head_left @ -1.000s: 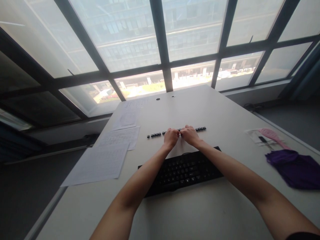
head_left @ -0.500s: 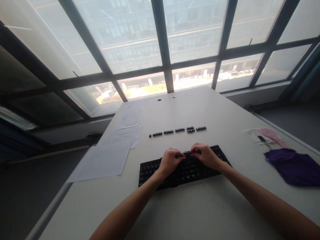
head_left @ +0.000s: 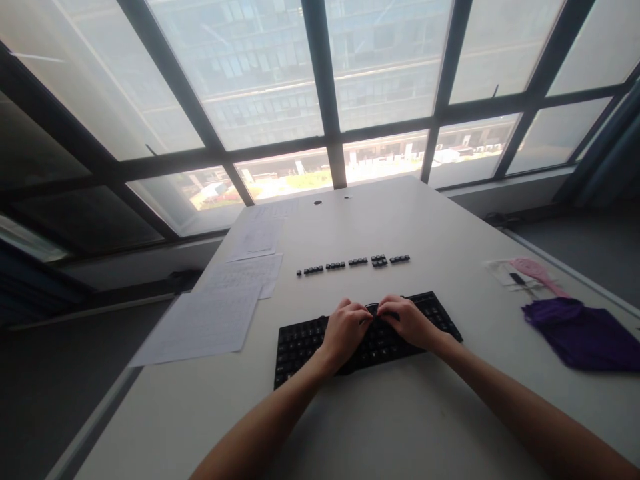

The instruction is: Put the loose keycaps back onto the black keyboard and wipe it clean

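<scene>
A black keyboard (head_left: 299, 341) lies at a slight slant on the white table (head_left: 450, 413). Over its middle, near the back edge, my left hand (head_left: 346, 328) is closed in a pinch. My right hand (head_left: 407, 321) is pinched too, its fingertips close to those of the left. Whatever is between the fingers is too small to make out. A thin dark loop (head_left: 372, 305) shows just behind the fingertips; I cannot tell what it belongs to. Beyond the keyboard, several black keycaps (head_left: 357, 261) are lined up in small groups.
Printed paper sheets (head_left: 200, 327) overlap along the table's left edge. On the right lie a purple cloth (head_left: 580, 333), a pink handled item (head_left: 537, 272) and a small dark-handled tool (head_left: 517, 279) on a clear wrapper. Large windows (head_left: 270, 80) stand behind the table.
My left hand has moved right, bringing its fingertips closer to my right hand's. The right hand has shifted slightly left and down. The view has turned a little.
</scene>
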Demonstrator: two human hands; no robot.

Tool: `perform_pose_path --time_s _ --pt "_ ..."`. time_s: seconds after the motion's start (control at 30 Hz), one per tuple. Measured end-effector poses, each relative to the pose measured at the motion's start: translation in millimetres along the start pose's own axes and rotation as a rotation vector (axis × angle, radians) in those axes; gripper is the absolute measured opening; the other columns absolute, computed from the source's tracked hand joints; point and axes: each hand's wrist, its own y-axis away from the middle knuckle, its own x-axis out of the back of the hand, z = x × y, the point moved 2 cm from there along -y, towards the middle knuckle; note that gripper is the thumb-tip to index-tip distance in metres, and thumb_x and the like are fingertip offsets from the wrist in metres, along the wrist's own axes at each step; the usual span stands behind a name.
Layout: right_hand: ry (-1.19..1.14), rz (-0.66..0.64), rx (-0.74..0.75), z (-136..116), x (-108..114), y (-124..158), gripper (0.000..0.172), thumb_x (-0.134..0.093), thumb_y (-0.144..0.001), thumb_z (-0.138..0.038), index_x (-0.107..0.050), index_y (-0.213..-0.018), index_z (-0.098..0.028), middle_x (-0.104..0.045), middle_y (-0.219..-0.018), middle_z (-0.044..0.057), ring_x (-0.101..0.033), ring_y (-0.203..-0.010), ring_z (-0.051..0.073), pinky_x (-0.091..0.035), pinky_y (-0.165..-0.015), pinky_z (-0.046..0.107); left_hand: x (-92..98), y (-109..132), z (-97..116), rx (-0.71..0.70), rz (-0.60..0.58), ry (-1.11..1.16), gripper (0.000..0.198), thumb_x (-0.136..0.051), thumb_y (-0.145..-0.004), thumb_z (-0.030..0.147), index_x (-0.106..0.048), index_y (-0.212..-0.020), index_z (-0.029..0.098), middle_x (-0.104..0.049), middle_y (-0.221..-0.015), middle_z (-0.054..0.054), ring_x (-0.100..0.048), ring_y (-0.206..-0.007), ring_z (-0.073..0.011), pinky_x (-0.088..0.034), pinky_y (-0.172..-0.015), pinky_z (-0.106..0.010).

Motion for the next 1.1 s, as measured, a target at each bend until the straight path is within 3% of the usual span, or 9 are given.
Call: perform_pose_path --time_s 0.33,0.6,0.73,0.97,1.1 --pt "0.141 -0.05 0.117 -3 0 1 0.024 -0.055 -0.095 -0.005 -0.073 -0.092 -0.02 -0.071 -0.099 0.008 -0.063 -0.095 0.023 -0.054 -0.087 0.038 -4.8 5 -1 -0.024 0.026 0.004 0.013 -0.07 -0.093 0.02 -0.082 -0.095 0.026 -0.077 -0.1 -0.002 -0.06 -0.093 -0.0219 -0.054 -0.084 -0.034" --pt "0.382 -0.036 0.147 -12 -5 10 0.028 -0.055 -0.086 0.002 -0.074 -0.09 -0.019 -0.073 -0.097 0.008 -0.063 -0.096 0.025 -0.051 -0.088 0.041 -6.4 17 2 -0.101 0.0 -0.04 0.02 -0.062 -0.097 0.021 -0.079 -0.107 0.025 -0.074 -0.105 -0.004 -0.059 -0.097 -0.0231 -0.055 -0.091 -0.038" --pt "0.467 -0.03 0.153 -15 -8 15 0.031 -0.056 -0.087 0.001 -0.075 -0.101 -0.019 -0.076 -0.104 0.009 -0.064 -0.099 0.025 -0.048 -0.09 0.043 -7.1 18 4 -0.109 -0.004 -0.049 0.02 -0.06 -0.098 0.021 -0.077 -0.108 0.023 -0.073 -0.107 -0.005 -0.059 -0.098 -0.0235 -0.055 -0.092 -0.038" --pt "0.301 0.041 0.042 -14 -6 18 0.035 -0.053 -0.086 0.0 -0.076 -0.099 -0.021 -0.077 -0.104 0.006 -0.065 -0.101 0.024 -0.049 -0.095 0.041 -1.6 17 6 -0.061 0.0 0.006 0.018 -0.062 -0.096 0.018 -0.073 -0.109 0.024 -0.072 -0.11 -0.004 -0.06 -0.103 -0.0234 -0.053 -0.094 -0.038" --pt "0.303 0.166 -0.086 3 13 1 0.03 -0.053 -0.089 -0.005 -0.076 -0.102 -0.02 -0.075 -0.103 0.007 -0.065 -0.098 0.023 -0.051 -0.094 0.037 4.7 -5 -6 0.008 0.055 0.027 0.019 -0.064 -0.094 0.017 -0.074 -0.11 0.023 -0.072 -0.109 -0.004 -0.061 -0.105 -0.0235 -0.051 -0.097 -0.038"
